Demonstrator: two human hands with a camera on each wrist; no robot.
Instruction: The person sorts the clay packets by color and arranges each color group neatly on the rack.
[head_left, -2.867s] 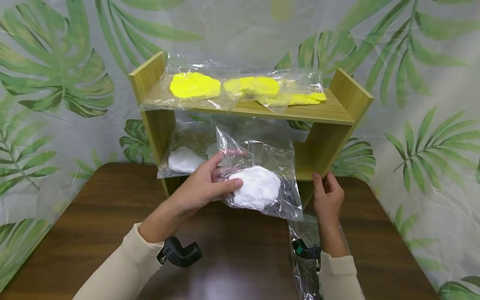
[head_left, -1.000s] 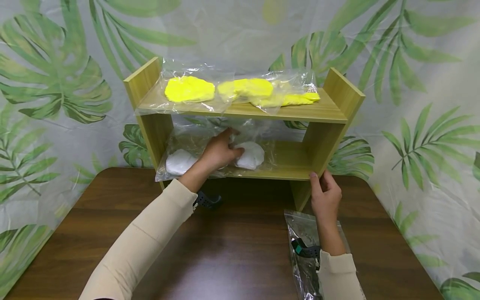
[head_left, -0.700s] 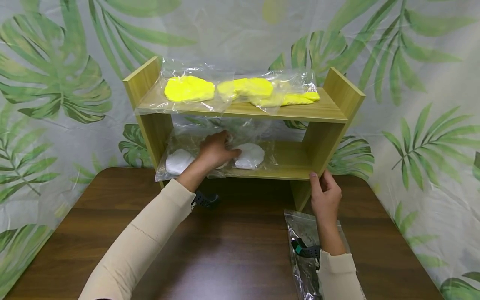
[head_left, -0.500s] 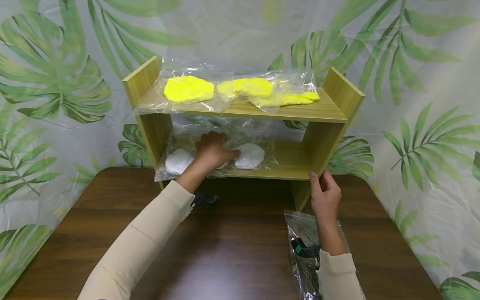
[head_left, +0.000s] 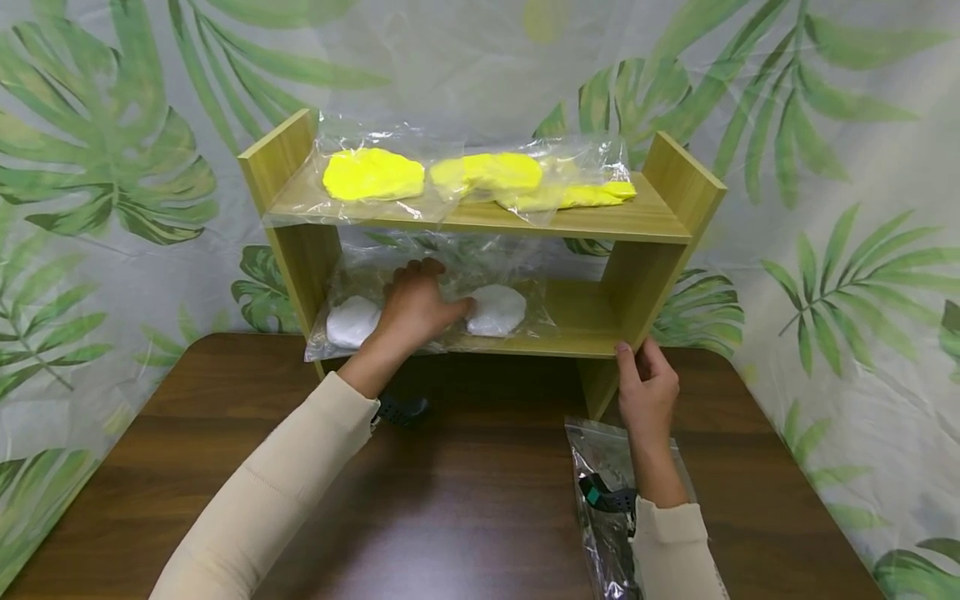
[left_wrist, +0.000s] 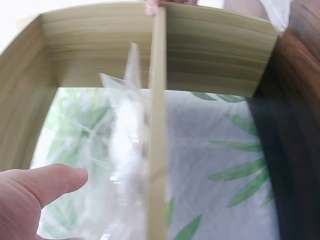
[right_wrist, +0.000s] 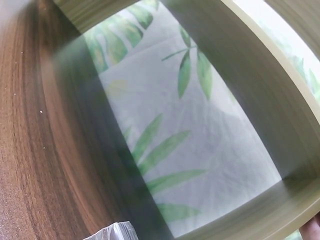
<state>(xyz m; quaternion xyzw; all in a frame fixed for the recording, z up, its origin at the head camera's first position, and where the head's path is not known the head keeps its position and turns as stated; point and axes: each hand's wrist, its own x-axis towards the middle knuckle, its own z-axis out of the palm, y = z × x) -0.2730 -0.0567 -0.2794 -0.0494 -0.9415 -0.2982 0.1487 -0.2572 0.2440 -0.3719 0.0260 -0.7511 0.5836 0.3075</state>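
My left hand (head_left: 416, 308) is over the lower board of a small wooden shelf (head_left: 600, 229), among clear plastic bags with white clay-like lumps. Its thumb points toward the right white lump (head_left: 497, 311); another white lump (head_left: 354, 322) lies to its left. In the left wrist view the thumb (left_wrist: 60, 182) is straight and apart from the bagged lump (left_wrist: 125, 150). What its other fingertips touch is hidden. My right hand (head_left: 648, 392) pinches the shelf's right upright at the lower board, thumb in front and fingers round the outer side.
On the top board lie several bagged yellow lumps (head_left: 373, 175), their bags overlapping. A clear zip bag (head_left: 600, 517) with dark contents lies on the brown table (head_left: 465, 500) beneath my right forearm. A leaf-patterned cloth (head_left: 862, 250) hangs behind the shelf.
My left hand has carried a bagged white lump onto the lower board and let go of it. Since then it has drawn slightly left. The right hand keeps its grip.
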